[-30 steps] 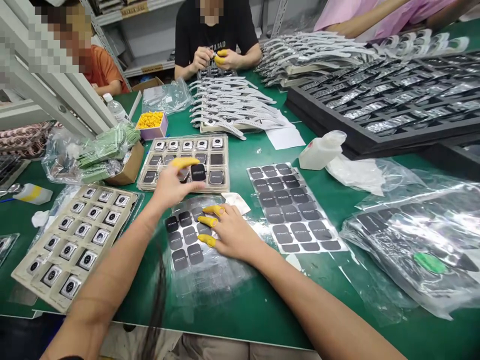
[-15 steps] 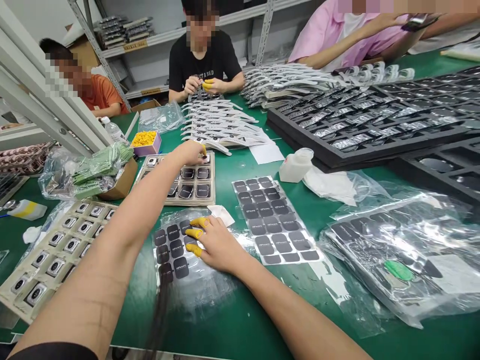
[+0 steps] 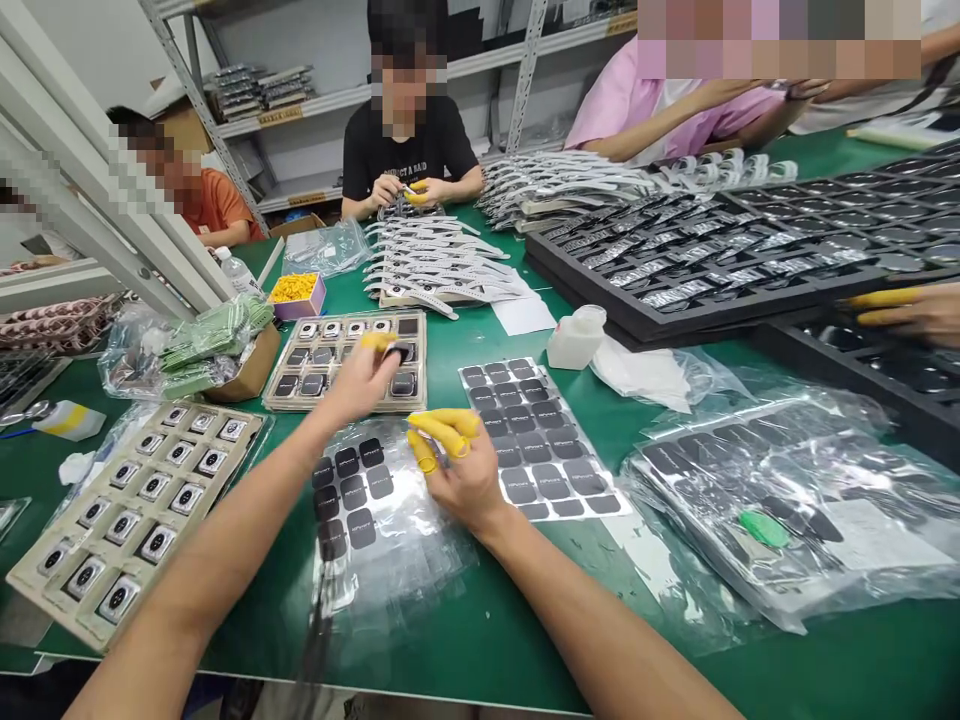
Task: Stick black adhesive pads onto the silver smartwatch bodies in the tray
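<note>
My left hand (image 3: pixel 364 378) is above the near part of a beige tray (image 3: pixel 345 402) of watch bodies, its yellow-tipped fingers closed on a dark watch body (image 3: pixel 399 351). Several watch bodies in that tray carry black film. My right hand (image 3: pixel 461 465), also with yellow finger covers, hovers between two sticker sheets, fingertips pinched together; whatever they hold is too small to name. Below and left of it lies a clear sheet with several black square stickers (image 3: pixel 361 527). Another sheet of black stickers (image 3: pixel 517 419) lies to its right.
A second watch tray (image 3: pixel 154 485) lies at left. Behind are a box of yellow finger covers (image 3: pixel 298 290), stacked straps (image 3: pixel 435 250) and a white bottle (image 3: pixel 576 338). Black foam trays (image 3: pixel 675 290) and a plastic-wrapped pack (image 3: pixel 720 500) stand right. A co-worker's hand (image 3: pixel 915 310) reaches in.
My left hand has drawn back from the tray's top right corner and holds a dark piece. My right hand has lifted off the sticker sheet, fingers pinched. A co-worker's hand has appeared at right.
</note>
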Motion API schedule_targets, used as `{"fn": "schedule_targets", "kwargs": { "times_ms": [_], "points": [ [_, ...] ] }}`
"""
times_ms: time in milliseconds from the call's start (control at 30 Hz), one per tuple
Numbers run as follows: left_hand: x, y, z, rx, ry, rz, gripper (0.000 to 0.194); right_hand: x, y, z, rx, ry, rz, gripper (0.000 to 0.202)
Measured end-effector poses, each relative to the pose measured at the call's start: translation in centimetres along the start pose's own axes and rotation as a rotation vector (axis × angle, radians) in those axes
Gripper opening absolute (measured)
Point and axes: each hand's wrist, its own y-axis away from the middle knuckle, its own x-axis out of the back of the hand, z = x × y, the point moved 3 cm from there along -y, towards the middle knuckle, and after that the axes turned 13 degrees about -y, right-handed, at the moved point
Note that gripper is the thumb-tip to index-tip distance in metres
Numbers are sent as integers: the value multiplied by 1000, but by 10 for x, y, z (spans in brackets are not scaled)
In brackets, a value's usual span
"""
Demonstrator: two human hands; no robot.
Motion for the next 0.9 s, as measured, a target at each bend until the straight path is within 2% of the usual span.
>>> {"fn": "schedule_targets", "kwargs": {
  "times_ms": [33,67,133,200,300,367,433,467,533,600,633,667,767,833,900],
  "points": [
    [-1,27,0,71,251,-87,31,5,-2,2,-4,-9,51,30],
    [-5,52,0,141,451,-220,34,7,-5,4,-4,-35,45,32],
    [-9,91,-4,306,659,-399,39,5,-7,11,5,-127,-86,30],
    [-14,113,-8,415,761,-519,46,-2,-7,17,10,-210,-227,22],
    [-20,120,-12,479,876,-619,55,-8,-6,19,-10,-256,-263,9],
    [-22,119,-13,530,959,-619,61,-4,-8,16,-69,-295,-229,11],
    [-22,116,-16,591,1029,-523,66,6,-13,12,-192,-391,-226,19],
    [-20,115,-18,615,1041,-457,67,11,-15,11,-269,-434,-274,22],
    [-17,115,-21,624,1017,-336,66,19,-17,10,-387,-397,-471,24],
    [-17,116,-22,596,980,-297,67,26,-17,13,-423,-168,-636,21],
    [-18,117,-22,580,972,-304,69,29,-16,17,-433,-31,-638,19],
    [-20,118,-21,568,969,-317,71,31,-16,21,-450,94,-579,19],
    [-27,122,-19,548,939,-344,71,35,-10,37,-547,374,-292,36],
    [-31,123,-19,519,895,-346,69,37,-5,47,-572,485,-199,34],
    [-33,124,-19,473,835,-336,65,41,-5,53,-520,486,-144,23]
  ]
}}
